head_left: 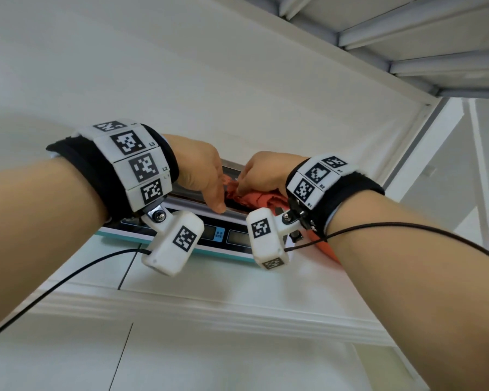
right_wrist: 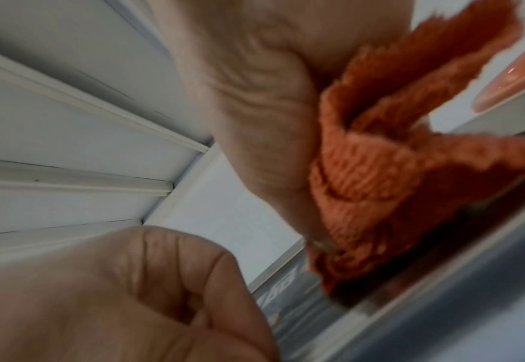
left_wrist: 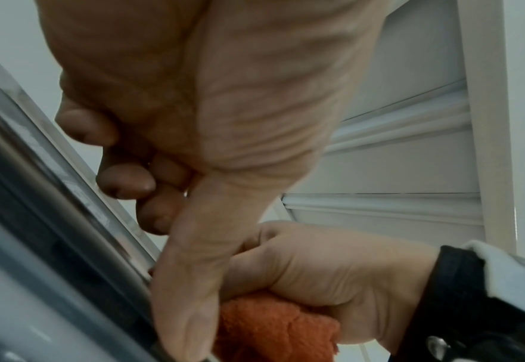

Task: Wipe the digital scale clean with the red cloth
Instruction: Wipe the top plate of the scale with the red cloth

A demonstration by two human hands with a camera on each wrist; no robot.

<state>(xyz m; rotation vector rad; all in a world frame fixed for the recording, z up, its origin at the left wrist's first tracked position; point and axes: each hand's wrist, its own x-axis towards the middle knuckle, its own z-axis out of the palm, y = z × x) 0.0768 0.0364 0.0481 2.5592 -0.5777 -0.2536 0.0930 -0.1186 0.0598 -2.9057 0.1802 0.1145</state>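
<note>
The red cloth [head_left: 254, 197] is being held bunched in the right hand [head_left: 266, 173], pressed on the steel platform of the digital scale [head_left: 235, 235], which is sitting on the white counter [head_left: 181, 280]. The left hand [head_left: 201, 170], fingers curled and empty, is steadying the platform edge with its thumb. Wiping is judged underway; the display panel is apparently not yet being reached.

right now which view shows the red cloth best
The right wrist view: the red cloth fills much of the frame, bunched in the right hand against the digital scale, though slightly blurred. The head view shows only a strip between the hands. The left wrist view shows one small corner.
</note>
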